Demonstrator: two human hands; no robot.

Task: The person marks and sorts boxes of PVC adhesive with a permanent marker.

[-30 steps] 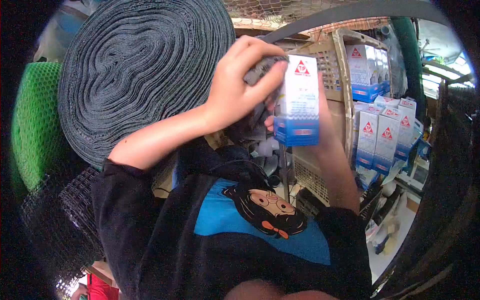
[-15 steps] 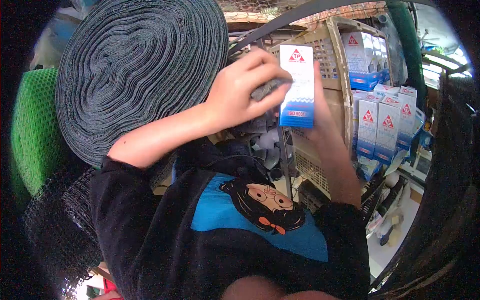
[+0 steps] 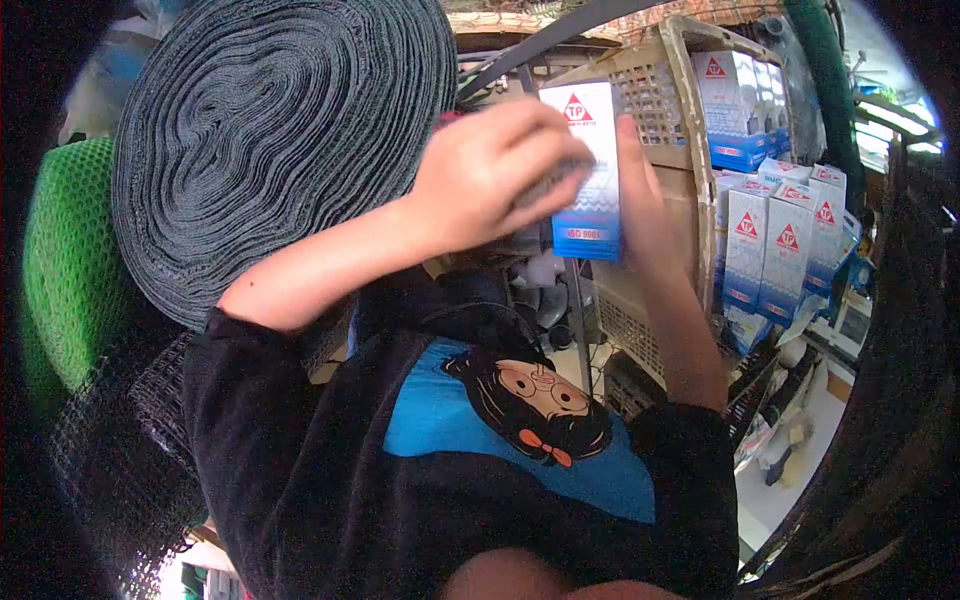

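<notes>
My right hand [image 3: 650, 215] holds a tall white and blue carton [image 3: 590, 225] upright from its right side and from behind. A red TP triangle marks its top, and "ISO 9001" is printed near the bottom. Across the carton's front left is my left hand [image 3: 495, 170], fingers curled and blurred by motion. A small grey wad that looks like cloth [image 3: 550, 182] shows between its thumb and fingers, pressed against or very near the carton. My left hand hides part of the printed face. The right fingers behind the carton are out of sight.
A big roll of dark mesh [image 3: 270, 160] stands at left, beside green netting [image 3: 70, 260]. Behind the carton is a beige plastic crate [image 3: 700, 150]. Several similar cartons [image 3: 785, 250] are stacked to the right. Grey plastic pieces [image 3: 545, 290] lie below the hands.
The carton has shifted slightly left and tilted a little. My left hand has moved slightly right across its face with the grey wad. My right hand still supports the carton.
</notes>
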